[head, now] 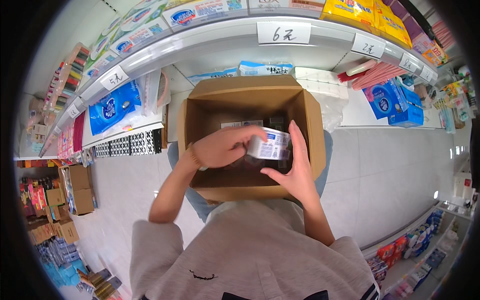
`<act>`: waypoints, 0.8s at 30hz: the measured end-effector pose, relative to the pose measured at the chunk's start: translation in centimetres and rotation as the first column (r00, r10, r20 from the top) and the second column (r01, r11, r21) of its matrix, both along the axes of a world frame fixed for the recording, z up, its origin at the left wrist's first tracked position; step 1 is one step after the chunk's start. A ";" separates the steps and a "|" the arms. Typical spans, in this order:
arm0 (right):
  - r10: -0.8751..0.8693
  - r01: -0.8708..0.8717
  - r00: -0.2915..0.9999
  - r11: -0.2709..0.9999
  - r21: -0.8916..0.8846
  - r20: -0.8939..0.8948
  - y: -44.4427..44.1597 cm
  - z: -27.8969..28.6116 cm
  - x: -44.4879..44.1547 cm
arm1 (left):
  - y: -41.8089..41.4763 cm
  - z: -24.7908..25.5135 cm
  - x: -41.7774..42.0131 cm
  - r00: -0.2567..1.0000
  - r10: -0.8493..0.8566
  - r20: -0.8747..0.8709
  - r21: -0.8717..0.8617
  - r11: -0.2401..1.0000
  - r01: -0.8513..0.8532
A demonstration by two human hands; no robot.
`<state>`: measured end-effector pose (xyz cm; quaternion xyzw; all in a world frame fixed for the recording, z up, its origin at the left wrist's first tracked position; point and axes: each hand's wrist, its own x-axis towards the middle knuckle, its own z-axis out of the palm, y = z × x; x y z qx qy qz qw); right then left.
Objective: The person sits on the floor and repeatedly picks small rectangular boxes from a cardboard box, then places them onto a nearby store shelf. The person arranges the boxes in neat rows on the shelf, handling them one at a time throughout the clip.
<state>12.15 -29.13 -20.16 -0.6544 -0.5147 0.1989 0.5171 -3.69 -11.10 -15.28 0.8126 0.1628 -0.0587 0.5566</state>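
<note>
An open cardboard box (243, 193) rests on my lap, its flaps folded outward. Above its inside, my left hand (228, 146) grips the left end of a small white and purple printed carton (275, 144). My right hand (296, 165) is spread around the carton's right side, thumb and fingers apart; whether it touches the carton is unclear. Several small boxes (252, 123) lie in the shadowed bottom of the cardboard box, partly hidden by my hands.
Close ahead is a shelf edge (225, 33) with handwritten price tags and soap boxes above. On the lower shelf are white tissue packs (320, 80), blue packages (386, 99) and a blue bag (114, 107). More stocked shelving (405, 240) stands behind at the right; cartons (78, 187) stand left.
</note>
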 end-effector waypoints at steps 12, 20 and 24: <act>0.278 -0.209 0.934 0.935 0.286 -0.223 5.0 2.7 -0.3 | -2.8 -1.4 -6.2 0.708 0.599 0.374 -0.472 0.780 -0.410; 0.177 -0.305 0.875 0.924 0.230 0.452 9.9 10.5 -1.3 | -2.5 2.5 -2.5 0.463 0.747 0.477 -0.586 0.663 -0.466; 0.144 -0.323 0.840 0.907 0.269 0.523 10.2 13.3 0.5 | -1.1 4.1 -3.8 0.384 0.819 0.427 -0.723 0.564 -0.399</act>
